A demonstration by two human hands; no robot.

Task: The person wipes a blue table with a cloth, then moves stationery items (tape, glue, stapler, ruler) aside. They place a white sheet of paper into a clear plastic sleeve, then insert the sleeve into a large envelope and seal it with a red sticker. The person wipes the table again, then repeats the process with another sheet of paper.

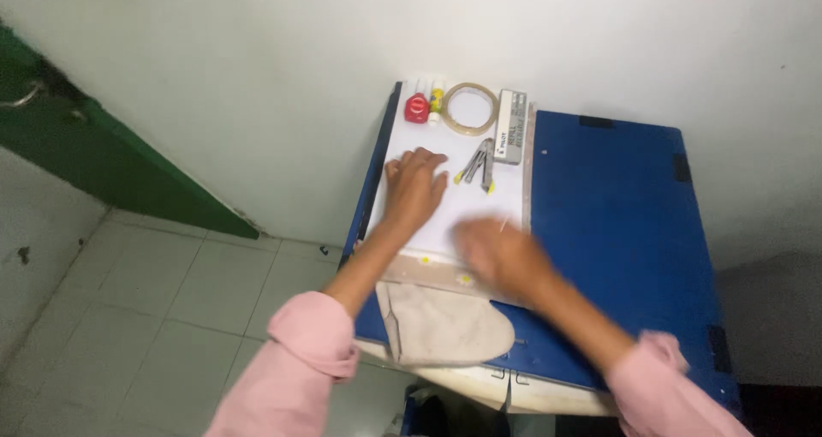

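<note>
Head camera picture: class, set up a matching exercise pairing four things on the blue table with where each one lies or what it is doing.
Things:
1. Clear ring-shaped roll of tape
2. Small red round bottle
3. Beige cloth mitt
4. Left hand

Places or states:
A. Hanging over the near edge of the blue table
B. Pressed flat on the white sheet of paper
C. At the far left corner, next to a yellow-capped tube
D. Between the yellow-capped tube and a grey rectangular box

Pairs: 1-D, 2-C, 3-A, 4-B
</note>
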